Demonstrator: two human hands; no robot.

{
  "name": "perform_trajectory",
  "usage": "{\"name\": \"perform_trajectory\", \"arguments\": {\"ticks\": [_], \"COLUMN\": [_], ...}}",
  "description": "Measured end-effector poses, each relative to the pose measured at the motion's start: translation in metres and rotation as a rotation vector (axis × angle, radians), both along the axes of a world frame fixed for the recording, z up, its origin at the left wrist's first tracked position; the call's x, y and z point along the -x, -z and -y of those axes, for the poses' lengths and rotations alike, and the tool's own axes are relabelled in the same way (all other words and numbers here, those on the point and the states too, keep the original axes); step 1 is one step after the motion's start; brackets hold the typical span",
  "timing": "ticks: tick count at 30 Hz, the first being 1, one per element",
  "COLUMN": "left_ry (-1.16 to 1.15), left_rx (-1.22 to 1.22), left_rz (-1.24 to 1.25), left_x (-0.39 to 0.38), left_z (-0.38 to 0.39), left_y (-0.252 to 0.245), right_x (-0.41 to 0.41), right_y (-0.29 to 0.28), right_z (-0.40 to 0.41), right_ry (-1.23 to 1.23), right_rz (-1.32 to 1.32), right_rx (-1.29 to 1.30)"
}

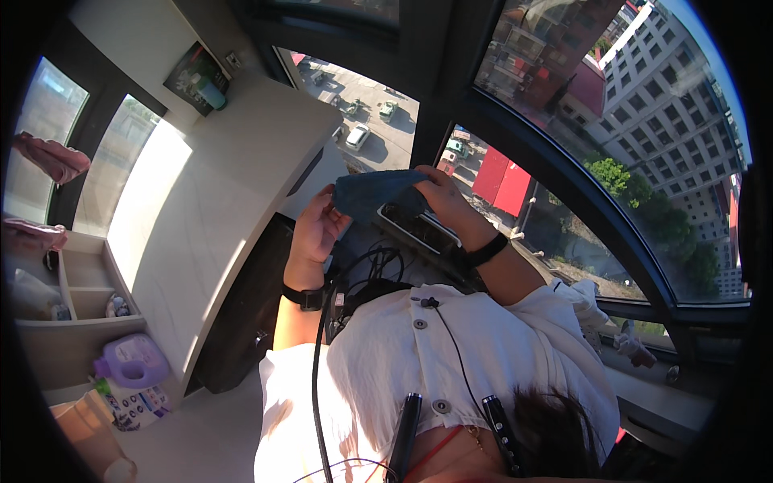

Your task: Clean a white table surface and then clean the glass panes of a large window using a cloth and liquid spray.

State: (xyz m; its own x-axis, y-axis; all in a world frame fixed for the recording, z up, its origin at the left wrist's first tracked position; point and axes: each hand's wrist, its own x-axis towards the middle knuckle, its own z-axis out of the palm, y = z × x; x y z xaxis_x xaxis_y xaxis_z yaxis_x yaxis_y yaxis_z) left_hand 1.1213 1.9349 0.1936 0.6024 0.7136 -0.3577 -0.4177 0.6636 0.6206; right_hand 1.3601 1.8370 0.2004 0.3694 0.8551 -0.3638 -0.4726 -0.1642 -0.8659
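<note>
A dark blue cloth [374, 193] is stretched between my two hands, in front of the window. My left hand [317, 226] grips its left corner between thumb and fingers, palm partly turned up. At the opposite corner, my right hand [444, 190] pinches the cloth's upper edge. The lower part of the cloth hangs loose above a long white-rimmed planter box [447, 238], which it partly hides. Black cables [386, 259] lie coiled below the cloth, near my body.
Left of me runs a pale countertop [211, 199] with a bottle [209, 92] at its far end. A purple detergent jug [133, 360] stands at the lower left beside a divided shelf [90, 290]. Dark-framed windows [543, 151] rise ahead and to the right.
</note>
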Motion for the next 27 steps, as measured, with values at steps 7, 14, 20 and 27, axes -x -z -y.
{"name": "perform_trajectory", "arguments": {"ticks": [7, 14, 20, 27], "left_ry": [-0.077, 0.411, 0.357, 0.248], "left_rx": [-0.159, -1.144, -1.197, -1.072], "left_rz": [-0.085, -0.617, -0.702, -0.502], "left_x": [-0.007, -0.022, -0.028, -0.031], "left_z": [0.005, 0.027, 0.027, 0.017], "left_y": [-0.007, -0.015, -0.023, -0.031], "right_x": [-0.012, -0.007, -0.008, -0.027], "right_y": [-0.011, -0.005, -0.028, -0.026], "right_z": [-0.007, -0.002, 0.011, 0.040], "right_ry": [-0.114, -0.199, -0.269, -0.323], "right_rz": [-0.546, -0.808, -0.613, 1.013], "right_rx": [0.087, 0.098, 0.055, 0.023]}}
